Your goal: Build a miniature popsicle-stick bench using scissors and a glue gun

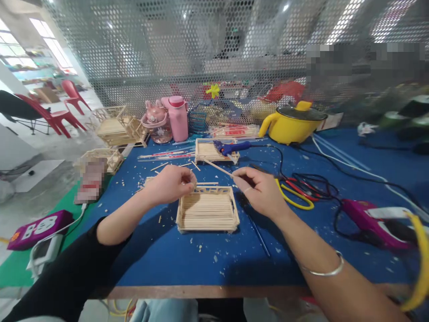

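Observation:
My right hand (259,190) pinches one end of a thin wooden stick (217,168), which points up and left above the table. My left hand (170,184) is closed, thumb against the curled fingers; whatever may be between them is too small to make out. Below and between both hands sits a small tray-like frame (206,210) made of wooden sticks, with a slatted floor and a low railing at the back. Behind it, a blue hot glue gun (231,147) rests on a second stick-built piece (203,152).
Loose sticks (161,166) and scraps litter the blue tabletop (150,259). At the back stand a pink bottle (179,118) and a yellow pot (291,125). Cables (308,183) and a purple box (375,219) lie right. A phone (90,181) is left.

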Demonstrator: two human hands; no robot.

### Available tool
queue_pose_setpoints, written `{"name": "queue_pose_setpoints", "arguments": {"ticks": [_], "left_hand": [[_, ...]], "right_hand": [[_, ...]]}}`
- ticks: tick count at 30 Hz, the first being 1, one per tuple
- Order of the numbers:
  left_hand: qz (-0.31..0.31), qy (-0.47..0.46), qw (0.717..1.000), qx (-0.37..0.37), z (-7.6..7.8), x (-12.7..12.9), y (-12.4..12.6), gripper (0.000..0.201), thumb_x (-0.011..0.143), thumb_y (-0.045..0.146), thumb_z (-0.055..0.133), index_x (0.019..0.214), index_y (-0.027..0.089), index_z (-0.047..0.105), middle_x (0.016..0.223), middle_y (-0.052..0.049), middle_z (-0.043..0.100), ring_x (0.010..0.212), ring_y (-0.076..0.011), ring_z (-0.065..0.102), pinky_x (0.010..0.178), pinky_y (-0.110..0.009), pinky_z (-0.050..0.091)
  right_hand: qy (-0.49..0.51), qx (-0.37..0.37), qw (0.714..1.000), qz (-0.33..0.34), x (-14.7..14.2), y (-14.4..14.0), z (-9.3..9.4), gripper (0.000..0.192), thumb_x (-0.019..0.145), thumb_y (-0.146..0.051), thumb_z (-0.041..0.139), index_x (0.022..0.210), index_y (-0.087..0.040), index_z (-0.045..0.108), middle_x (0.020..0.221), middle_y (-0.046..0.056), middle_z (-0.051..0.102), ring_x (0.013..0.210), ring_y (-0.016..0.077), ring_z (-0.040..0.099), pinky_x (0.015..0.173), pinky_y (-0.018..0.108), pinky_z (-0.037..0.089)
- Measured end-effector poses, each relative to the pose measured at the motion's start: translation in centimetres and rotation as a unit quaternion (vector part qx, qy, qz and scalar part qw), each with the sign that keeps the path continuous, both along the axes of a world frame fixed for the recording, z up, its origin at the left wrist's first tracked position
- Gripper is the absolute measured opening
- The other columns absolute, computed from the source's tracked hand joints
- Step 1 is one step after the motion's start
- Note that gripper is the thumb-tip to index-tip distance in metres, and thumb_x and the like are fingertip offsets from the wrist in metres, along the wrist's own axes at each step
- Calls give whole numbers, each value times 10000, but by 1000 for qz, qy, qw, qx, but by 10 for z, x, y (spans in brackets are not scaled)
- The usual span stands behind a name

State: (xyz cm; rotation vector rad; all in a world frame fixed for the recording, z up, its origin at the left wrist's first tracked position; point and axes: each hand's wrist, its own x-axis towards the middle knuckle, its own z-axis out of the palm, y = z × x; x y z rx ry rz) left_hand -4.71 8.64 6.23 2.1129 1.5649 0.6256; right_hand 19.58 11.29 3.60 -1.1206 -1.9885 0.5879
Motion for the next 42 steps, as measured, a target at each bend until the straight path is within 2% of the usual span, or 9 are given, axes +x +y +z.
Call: {"name": "queue_pose_setpoints", "arguments": {"ticks": [5, 10, 15, 21, 25, 27, 30, 35, 42], "left_hand": [[-42, 14, 999, 4, -3, -5, 3, 201, 677, 145, 468, 717, 193, 659, 610, 25, 622, 552, -111, 528, 531, -214, 387], [-52, -9, 998, 16, -7, -7, 1, 222, 717, 163, 482, 797, 207, 684, 719, 7, 684, 631, -132, 586, 585, -228, 435], [-44, -54, 995, 69, -14, -4, -3, 268, 720, 140, 481, 888, 208, 678, 872, -29, 702, 777, -164, 621, 739, -284, 481], [17, -110, 989, 102, -21, -8, 4, 287, 811, 226, 477, 1087, 193, 549, 829, -35, 638, 723, -139, 582, 693, -264, 473], [138, -127, 975, 121, -24, -26, 19, 290, 877, 326, 403, 1046, 170, 579, 818, -53, 645, 730, -166, 604, 716, -295, 479], [185, -98, 970, 127, -23, -34, 23, 339, 881, 371, 406, 1065, 167, 603, 896, -74, 674, 842, -211, 625, 798, -341, 471], [137, -118, 977, 117, -20, -35, 20, 333, 858, 376, 466, 1068, 186, 639, 1064, -72, 676, 1034, -235, 590, 925, -368, 426], [-41, -250, 967, -39, -15, -12, 6, 255, 763, 239, 586, 992, 191, 687, 990, -53, 706, 942, -204, 636, 858, -345, 490], [4, -252, 966, -58, -26, 0, 5, 325, 670, 87, 569, 952, 187, 698, 856, -47, 729, 819, -190, 678, 728, -317, 541]], "right_hand": [[-6, -31, 999, 27, -15, 3, -4, 294, 746, -368, 618, 979, -202, 685, 847, 32, 691, 647, 139, 566, 611, 258, 440], [-75, -113, 989, 63, -28, 6, 0, 199, 750, -329, 581, 796, -197, 722, 692, -6, 680, 601, 122, 543, 555, 229, 398], [-25, -146, 988, 41, -32, 5, -1, 163, 720, -295, 598, 751, -166, 693, 677, -1, 676, 613, 126, 564, 572, 220, 421], [29, -119, 992, 31, -32, 5, -8, 175, 756, -322, 570, 783, -175, 661, 692, -2, 656, 632, 132, 564, 607, 233, 436], [48, -71, 996, 4, -30, 5, -8, 164, 771, -313, 557, 796, -174, 641, 712, 2, 641, 660, 139, 556, 641, 242, 431], [32, -59, 998, -2, -29, 3, -6, 160, 773, -305, 558, 801, -175, 647, 720, 5, 646, 654, 138, 552, 634, 242, 422], [-22, -37, 999, 1, -28, 2, -1, 149, 767, -295, 568, 777, -183, 667, 747, 12, 668, 653, 139, 552, 629, 246, 407], [-113, -3, 993, 32, -30, 3, 7, 147, 762, -274, 574, 765, -209, 706, 824, 16, 704, 690, 145, 572, 625, 250, 391], [-121, -40, 991, 28, -33, 5, 8, 147, 736, -285, 614, 793, -221, 733, 829, 14, 725, 700, 153, 603, 633, 254, 410]]}}
